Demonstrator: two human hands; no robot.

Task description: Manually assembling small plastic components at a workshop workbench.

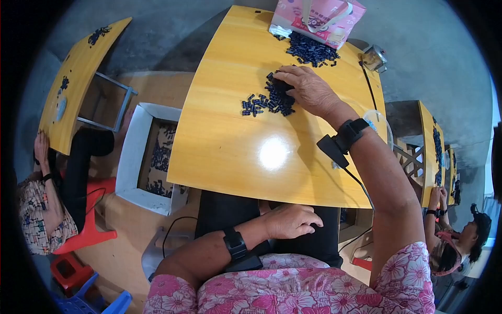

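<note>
Your right hand (308, 89) is over the far half of the worktop (219, 146), on a heap of small black tube-shaped pieces (281, 100). Its fingers are bent and point left, and the thumb is near them. They touch the heap, but the tips are partly hidden (so I can't tell if you have any pieces pinched there).

The heap is under your fingers and to the left of your palm. It is longer than it is wide, and its long way runs from your fingertips toward the near edge of the worktop. On its left side, a few loose pieces (253, 106) spread toward the left edge, pointing all sorts of ways.

Your right hand is much the nearer one. Your left hand (293, 221) is over your lap, just past the near edge, well apart from the heap. Its fingers are loosely bent, and I see nothing in it.

Behind your right hand, near the far edge, is a bigger pile of black pieces (312, 51), right in front of a pink bag (334, 23). A metal cup (374, 58) is by the far right corner. Beside the left edge, lower down, a white box (130, 157) has more black pieces in it.
</note>
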